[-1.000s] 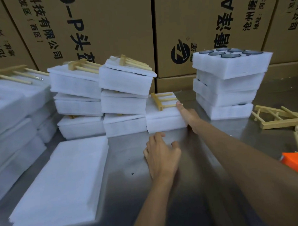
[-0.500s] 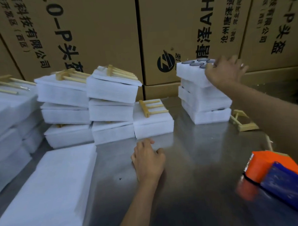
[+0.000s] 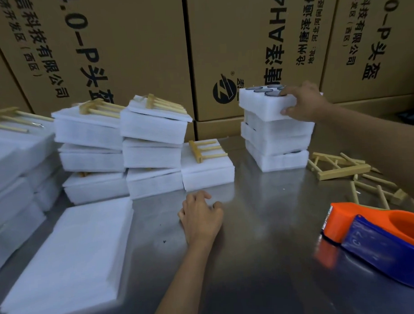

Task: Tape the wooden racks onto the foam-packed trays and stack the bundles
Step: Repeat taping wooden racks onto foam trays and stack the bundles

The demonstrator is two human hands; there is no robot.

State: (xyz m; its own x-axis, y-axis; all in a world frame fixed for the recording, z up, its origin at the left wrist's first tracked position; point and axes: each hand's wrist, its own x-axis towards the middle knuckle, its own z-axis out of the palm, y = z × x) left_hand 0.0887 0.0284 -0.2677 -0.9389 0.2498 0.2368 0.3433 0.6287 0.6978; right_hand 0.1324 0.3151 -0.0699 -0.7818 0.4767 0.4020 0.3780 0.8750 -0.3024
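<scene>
Right hand takes the top tray from the stack

The right hand (image 3: 303, 101) grips the top foam tray (image 3: 260, 105), upper right of frame, thumb on its front edge; the left hand (image 3: 200, 217) rests on the metal table (image 3: 263, 260), fingers loosely curled, holding nothing.

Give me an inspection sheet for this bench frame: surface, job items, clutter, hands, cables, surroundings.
Surface: steel table, reflective, a few dark specks.
Job's things: unwrapped tray stack, round dark items in the top tray; finished bundles stacked at left, wooden racks on top; single bundle with a rack; loose racks at right; tape dispenser.
Clutter: foam sheet pile.
Hands: right hand grips the top tray; left hand rests on the table, fingers loosely curled.
Cables: nothing seen.
Surroundings: printed cardboard cartons behind.
</scene>
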